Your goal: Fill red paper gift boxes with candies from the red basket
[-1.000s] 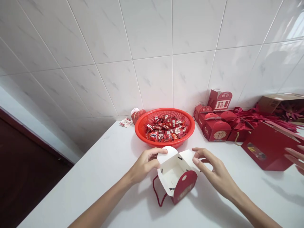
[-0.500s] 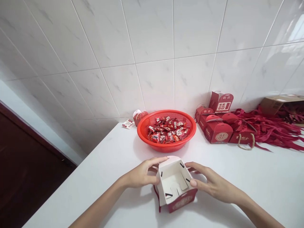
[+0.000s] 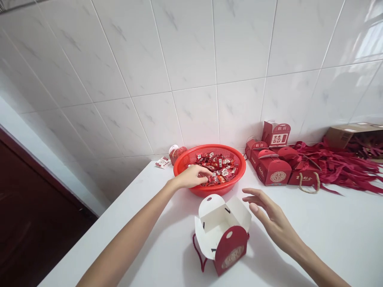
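Note:
An open red gift box [image 3: 230,249] stands upright on the white table, its flaps spread and its white inside showing no candy. Dark red cord loops hang at its sides. My left hand [image 3: 193,176] is over the near left rim of a red plastic basket [image 3: 179,169], fingertips down among the red-wrapped candies [image 3: 220,163]; whether they grip one is hidden. To the right of the box, my right hand [image 3: 267,213] hovers with fingers apart, touching nothing.
Several folded red boxes [image 3: 273,169] sit at the back right, beside a pile of red ribbons [image 3: 338,167] and a cardboard box [image 3: 344,135]. A small red box [image 3: 176,153] and a printed card [image 3: 163,162] lie left of the basket. A tiled wall rises behind.
Both hands have let go of the gift box. My left hand has moved forward into the candy basket; my right hand has drawn off to the right. The box's flaps now stand open.

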A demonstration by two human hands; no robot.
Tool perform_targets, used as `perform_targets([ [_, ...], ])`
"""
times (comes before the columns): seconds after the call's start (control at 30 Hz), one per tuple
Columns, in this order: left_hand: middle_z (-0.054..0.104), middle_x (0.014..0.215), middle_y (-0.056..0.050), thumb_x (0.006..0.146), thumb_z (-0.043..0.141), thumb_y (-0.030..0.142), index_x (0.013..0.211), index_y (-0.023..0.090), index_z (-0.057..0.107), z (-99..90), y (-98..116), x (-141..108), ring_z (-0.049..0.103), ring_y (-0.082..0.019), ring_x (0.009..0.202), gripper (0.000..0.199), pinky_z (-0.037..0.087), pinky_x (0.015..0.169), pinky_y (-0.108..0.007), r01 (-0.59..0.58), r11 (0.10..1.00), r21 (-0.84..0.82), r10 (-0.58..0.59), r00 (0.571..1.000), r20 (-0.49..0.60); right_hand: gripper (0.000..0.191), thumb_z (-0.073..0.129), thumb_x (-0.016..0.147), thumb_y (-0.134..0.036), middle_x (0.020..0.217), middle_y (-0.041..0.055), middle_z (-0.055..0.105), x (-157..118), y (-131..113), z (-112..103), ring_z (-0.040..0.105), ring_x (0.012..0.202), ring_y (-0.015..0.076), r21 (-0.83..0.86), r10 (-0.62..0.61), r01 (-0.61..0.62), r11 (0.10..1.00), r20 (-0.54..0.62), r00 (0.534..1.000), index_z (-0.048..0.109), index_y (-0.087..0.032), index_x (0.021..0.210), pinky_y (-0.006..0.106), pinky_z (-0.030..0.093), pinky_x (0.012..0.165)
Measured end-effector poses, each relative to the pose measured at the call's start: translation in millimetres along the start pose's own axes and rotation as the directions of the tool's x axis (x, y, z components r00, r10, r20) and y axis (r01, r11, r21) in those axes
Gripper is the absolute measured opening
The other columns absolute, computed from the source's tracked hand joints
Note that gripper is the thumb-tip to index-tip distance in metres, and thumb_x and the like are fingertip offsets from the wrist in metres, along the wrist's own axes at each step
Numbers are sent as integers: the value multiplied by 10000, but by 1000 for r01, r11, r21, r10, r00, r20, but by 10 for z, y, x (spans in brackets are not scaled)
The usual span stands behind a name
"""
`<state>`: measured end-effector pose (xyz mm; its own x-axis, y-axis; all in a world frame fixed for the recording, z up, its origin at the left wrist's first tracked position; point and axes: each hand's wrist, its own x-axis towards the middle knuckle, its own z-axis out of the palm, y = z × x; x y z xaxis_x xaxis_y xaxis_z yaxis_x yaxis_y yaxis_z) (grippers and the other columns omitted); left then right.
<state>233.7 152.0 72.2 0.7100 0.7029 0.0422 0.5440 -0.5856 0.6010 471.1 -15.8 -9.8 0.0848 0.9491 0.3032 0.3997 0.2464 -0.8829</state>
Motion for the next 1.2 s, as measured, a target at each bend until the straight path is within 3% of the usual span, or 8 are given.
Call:
perform_targets([
  [0.2,465,1550,-119,659,664,27,1390,215,610,253,33,649,430,-327,1422,757,354,1153,-404,-166,957,237,118,971,207,444,492,954,-586,1016,97,740,0,12,-17,717,970,262,-60,-45,41,997,-74,996,610,-252,1223,318,578,650],
  [0.33,629,1390,-88,611,675,3,1239,259,709,356,35,856,561,-338,1288,679,427,1056,-384,-188,950,248,105,944,312,414,490,965,-562,978,80,737,-4,19,-23,717,926,243,-70,-69,63,996,-83,994,610,-253,1214,289,556,603],
  [0.43,749,1087,-67,709,705,137,1075,232,748,347,-29,862,670,-299,1038,380,476,895,-338,-131,964,233,73,967,245,395,488,971,-549,979,77,731,-7,0,-23,713,912,239,-67,-84,78,995,-81,993,616,-258,1206,273,536,559],
  [0.53,699,806,-48,746,725,286,829,190,689,302,-103,797,638,-253,808,133,445,728,-303,-57,978,200,29,990,141,374,489,976,-533,993,79,723,-10,-9,-17,706,913,234,-48,-86,83,995,-72,994,624,-260,1194,266,525,542],
  [0.73,482,641,28,777,665,462,666,217,415,243,-123,641,466,-167,606,367,324,570,-281,33,999,9,-33,999,-31,416,508,954,-577,914,69,714,-4,26,-12,698,923,251,62,0,3,998,-51,999,630,-253,1184,320,569,664],
  [0.9,566,754,-3,837,590,466,770,187,516,218,198,505,526,-172,712,296,398,634,-279,-26,981,-191,21,999,-30,419,584,914,-599,1100,95,717,32,14,-25,709,883,235,330,98,-81,940,-35,995,651,-241,1122,404,575,836],
  [1.0,488,700,29,834,628,448,723,192,483,273,510,451,471,-139,665,315,366,622,-266,-98,944,-315,117,992,42,496,608,897,-614,1259,126,680,51,-3,-25,724,936,262,572,180,-167,803,36,983,597,-264,1249,444,586,828],
  [1.2,447,627,43,831,709,317,637,189,430,583,956,440,418,-116,589,363,288,563,-259,-366,930,24,350,905,243,453,607,887,-624,1081,105,754,99,-25,-31,729,1006,311,767,201,-293,571,215,956,662,-259,1148,451,598,799],
])
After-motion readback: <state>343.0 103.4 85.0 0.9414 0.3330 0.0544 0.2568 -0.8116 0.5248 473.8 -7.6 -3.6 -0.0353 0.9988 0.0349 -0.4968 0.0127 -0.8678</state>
